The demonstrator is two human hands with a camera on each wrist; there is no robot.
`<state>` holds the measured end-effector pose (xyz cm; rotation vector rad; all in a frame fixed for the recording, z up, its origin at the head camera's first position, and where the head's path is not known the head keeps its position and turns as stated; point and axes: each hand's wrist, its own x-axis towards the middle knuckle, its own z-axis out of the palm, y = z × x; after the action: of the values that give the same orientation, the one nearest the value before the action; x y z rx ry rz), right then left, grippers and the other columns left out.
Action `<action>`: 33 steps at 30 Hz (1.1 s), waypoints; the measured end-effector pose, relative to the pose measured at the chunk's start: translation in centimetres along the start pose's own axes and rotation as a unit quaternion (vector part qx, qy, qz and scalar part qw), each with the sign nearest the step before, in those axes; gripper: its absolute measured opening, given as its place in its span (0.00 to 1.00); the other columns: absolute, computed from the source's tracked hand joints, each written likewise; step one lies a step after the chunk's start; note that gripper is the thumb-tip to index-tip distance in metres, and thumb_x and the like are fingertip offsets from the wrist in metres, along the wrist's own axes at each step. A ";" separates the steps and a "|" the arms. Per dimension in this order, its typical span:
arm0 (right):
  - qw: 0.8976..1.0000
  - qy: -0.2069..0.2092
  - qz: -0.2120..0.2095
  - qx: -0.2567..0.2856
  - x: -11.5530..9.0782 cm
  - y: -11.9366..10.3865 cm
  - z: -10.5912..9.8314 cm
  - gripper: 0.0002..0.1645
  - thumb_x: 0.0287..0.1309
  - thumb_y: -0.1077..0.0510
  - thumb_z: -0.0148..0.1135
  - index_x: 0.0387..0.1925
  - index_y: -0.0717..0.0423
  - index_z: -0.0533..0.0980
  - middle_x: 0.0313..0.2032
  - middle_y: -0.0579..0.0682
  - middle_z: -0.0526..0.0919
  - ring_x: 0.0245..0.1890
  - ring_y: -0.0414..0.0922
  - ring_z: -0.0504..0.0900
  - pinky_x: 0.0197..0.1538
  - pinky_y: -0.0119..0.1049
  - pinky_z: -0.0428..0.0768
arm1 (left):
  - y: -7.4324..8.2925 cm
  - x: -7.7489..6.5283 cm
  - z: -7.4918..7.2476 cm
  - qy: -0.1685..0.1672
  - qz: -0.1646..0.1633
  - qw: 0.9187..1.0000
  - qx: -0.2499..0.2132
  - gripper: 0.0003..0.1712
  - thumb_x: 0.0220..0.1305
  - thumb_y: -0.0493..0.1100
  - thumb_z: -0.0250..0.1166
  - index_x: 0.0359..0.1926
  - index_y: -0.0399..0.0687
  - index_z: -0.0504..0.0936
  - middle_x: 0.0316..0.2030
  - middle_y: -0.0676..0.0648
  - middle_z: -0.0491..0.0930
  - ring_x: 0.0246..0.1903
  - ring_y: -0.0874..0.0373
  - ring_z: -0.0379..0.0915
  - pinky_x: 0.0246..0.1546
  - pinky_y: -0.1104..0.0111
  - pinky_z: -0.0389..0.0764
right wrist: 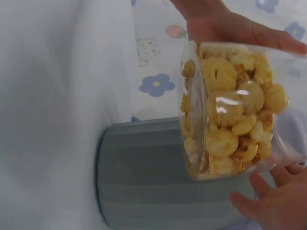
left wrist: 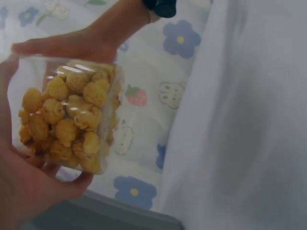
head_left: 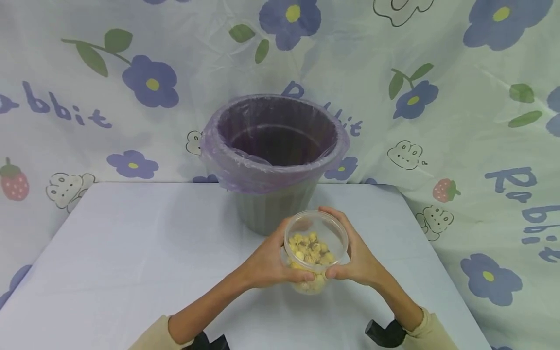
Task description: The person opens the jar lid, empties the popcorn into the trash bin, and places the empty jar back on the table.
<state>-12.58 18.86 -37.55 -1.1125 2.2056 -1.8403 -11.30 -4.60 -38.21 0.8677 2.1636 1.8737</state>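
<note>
Up close now, the left hand and right hand curl round a clear tub from opposite sides, presumably to hold it steady above the worktop, yellow popcorn inside! Just behind stands a grey bin, a purple bag folded over its rim, likely so it won't slip, and beyond hangs the flowered backdrop.

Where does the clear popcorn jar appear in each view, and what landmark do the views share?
Head: clear popcorn jar, just right of and below centre.
Left wrist: left part, around mid-height.
Right wrist: right part, around mid-height.
Shared landmark: flower-print backdrop, visible in all three.
</note>
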 end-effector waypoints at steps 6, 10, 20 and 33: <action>0.994 0.090 -0.008 -0.067 -0.3 -1.2 1.5 0.65 0.46 0.31 0.74 0.75 0.56 0.54 0.72 0.56 0.62 0.71 0.52 0.59 0.65 0.69 0.53 | -0.3 0.2 -0.1 0.036 0.007 0.999 0.009 0.57 0.44 0.44 0.81 0.73 0.52 0.58 0.64 0.52 0.69 0.58 0.56 0.68 0.58 0.54 0.71; 0.988 0.121 0.019 -0.099 -0.4 -1.6 2.5 0.64 0.42 0.42 0.82 0.75 0.53 0.55 0.70 0.52 0.65 0.67 0.53 0.65 0.61 0.64 0.63 | -0.5 0.2 0.0 0.045 0.014 0.999 0.028 0.58 0.44 0.43 0.82 0.73 0.51 0.59 0.64 0.52 0.68 0.59 0.56 0.68 0.57 0.55 0.73; 0.996 0.059 0.051 -0.042 -0.1 -1.8 1.5 0.62 0.43 0.53 0.83 0.75 0.50 0.55 0.71 0.51 0.63 0.64 0.58 0.65 0.58 0.57 0.71 | -0.1 0.0 0.0 0.033 0.017 0.999 0.025 0.57 0.45 0.47 0.82 0.73 0.57 0.60 0.63 0.53 0.70 0.57 0.55 0.69 0.57 0.55 0.73; 0.993 -0.086 0.005 0.075 0.7 -0.7 -1.1 0.65 0.48 0.35 0.76 0.76 0.60 0.52 0.73 0.63 0.56 0.70 0.55 0.60 0.68 0.48 0.63 | 0.0 -0.4 -0.2 -0.018 0.030 0.999 0.003 0.58 0.43 0.43 0.81 0.73 0.54 0.59 0.62 0.51 0.71 0.57 0.54 0.70 0.59 0.55 0.71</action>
<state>-13.32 19.39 -36.36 -1.1793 1.9428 -1.7973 -11.09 -4.96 -38.27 0.9719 2.1463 1.8640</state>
